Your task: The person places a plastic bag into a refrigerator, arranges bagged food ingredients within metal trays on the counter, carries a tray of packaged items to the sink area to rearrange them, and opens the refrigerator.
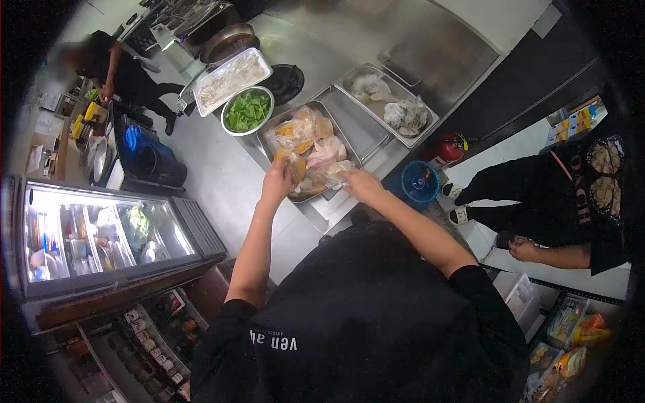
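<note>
A person in a black shirt works with bare hands over a deep metal tray (354, 153) of plastic-bagged food in a commercial kitchen; the left hand (277, 181) has its fingers curled around an orange-tinged plastic bag (294, 164) at the near left of the tray, while the right hand (363, 187) pinches the edge of a clear plastic bag (340, 170) at the near right; between and beyond the hands, a bag of pale pink meat (326, 152) lies beside a larger bag of orange and whitish food (306, 129), both inside the tray.

A white bowl of green leaves (248, 112) sits just left of the tray; a rectangular white pan (232, 79) of pale food, its exact contents unclear, lies beyond the bowl; to the right, a shallow metal tray (403, 139) holds crumpled, clouded plastic bags (406, 117) on the stainless-steel counter (447, 50); a red fire extinguisher (448, 149) stands near a round blue object (420, 182); one co-worker (129, 77) bends at far left, another (537, 201) stands at right; a lit glass-fronted refrigerator (111, 235) fills the lower left.
</note>
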`<state>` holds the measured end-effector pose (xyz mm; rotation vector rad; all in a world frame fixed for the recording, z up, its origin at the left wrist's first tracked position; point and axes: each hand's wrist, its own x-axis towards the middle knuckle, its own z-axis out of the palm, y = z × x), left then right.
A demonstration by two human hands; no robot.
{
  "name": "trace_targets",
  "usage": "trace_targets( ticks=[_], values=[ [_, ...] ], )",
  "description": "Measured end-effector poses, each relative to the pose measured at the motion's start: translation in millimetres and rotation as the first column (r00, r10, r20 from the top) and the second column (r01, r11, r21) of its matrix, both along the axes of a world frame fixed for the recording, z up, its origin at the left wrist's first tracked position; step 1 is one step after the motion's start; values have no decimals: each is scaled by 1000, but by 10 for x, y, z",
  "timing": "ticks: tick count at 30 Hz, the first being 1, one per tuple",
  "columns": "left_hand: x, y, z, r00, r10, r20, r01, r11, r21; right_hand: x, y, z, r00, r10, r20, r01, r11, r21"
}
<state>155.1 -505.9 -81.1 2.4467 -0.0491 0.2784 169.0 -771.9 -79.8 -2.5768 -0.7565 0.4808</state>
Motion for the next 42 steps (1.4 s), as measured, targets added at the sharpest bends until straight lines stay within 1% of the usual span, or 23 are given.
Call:
trace_targets(
  ticks=[7,9,12,14,16,19,21,22,24,25,27,28,30,31,32,33,35,36,37,38,39,41,42],
  values=[
    [-3,-21,-2,1000,6,15,-6,1000,4,-9,-4,9,1000,-23,-13,23,1000,-10],
    [-8,-12,-4,1000,14,-24,-13,999,33,-9,-5,6,1000,-23,-9,23,1000,-5],
    [-16,-27,7,1000,21,-23,-21,1000,10,-4,-3,25,1000,-28,-2,28,1000,-10],
    [-18,-47,28,998,35,-50,-35,999,-12,-2,4,30,993,-53,101,49,998,44],
    [-24,-59,20,996,47,-77,-50,998,-34,10,4,-9,992,-55,114,50,998,45],
    [-54,-83,32,995,33,-91,-34,999,-8,18,0,16,992,-56,111,52,998,34],
    [-68,-107,39,994,7,-111,0,998,60,27,6,9,994,-55,94,53,998,21],
    [-72,-112,19,994,8,-112,-1,998,60,40,9,-21,994,-56,90,56,998,5],
    [-75,-129,-10,993,14,-116,9,980,198,49,13,-16,995,-56,86,57,998,-12],
    [-82,-139,-22,993,16,-116,8,980,198,48,13,14,994,-65,87,66,998,-9],
    [-107,-178,-18,998,-32,-51,43,969,242,73,24,60,993,-73,88,74,997,-5],
    [-117,-201,-1,998,-31,-50,42,970,241,118,33,73,992,-80,93,82,996,-18],
    [-143,-245,51,988,-111,-111,131,972,193,171,55,70,991,-87,97,91,995,-31],
    [-159,-271,86,988,-112,-109,131,972,193,193,72,60,991,-72,115,66,996,52],
    [-172,-297,124,980,-123,-156,157,962,223,215,89,51,989,-59,135,40,990,135],
    [-158,-309,138,970,-134,-202,184,950,253,215,115,106,989,-61,138,42,990,135],
    [-78,-306,110,978,-122,-168,167,943,287,212,165,218,996,83,-13,-83,996,-42],
    [-28,-297,79,985,-107,-136,146,936,320,257,189,221,997,82,-9,-82,996,-45],
    [53,-282,53,986,-107,-130,144,937,318,317,214,216,999,39,9,-39,999,-5],
    [168,-258,32,992,-123,-36,128,946,299,385,244,218,1000,-3,25,2,999,35],
    [283,-237,14,989,-133,59,112,954,278,471,280,228,1000,2,29,-3,999,34],
    [542,-249,1,989,-128,78,100,951,293,685,370,250,981,-140,131,120,982,146],
    [634,-273,13,987,-130,92,96,947,308,783,420,250,982,-132,134,112,983,146]
  ],
)
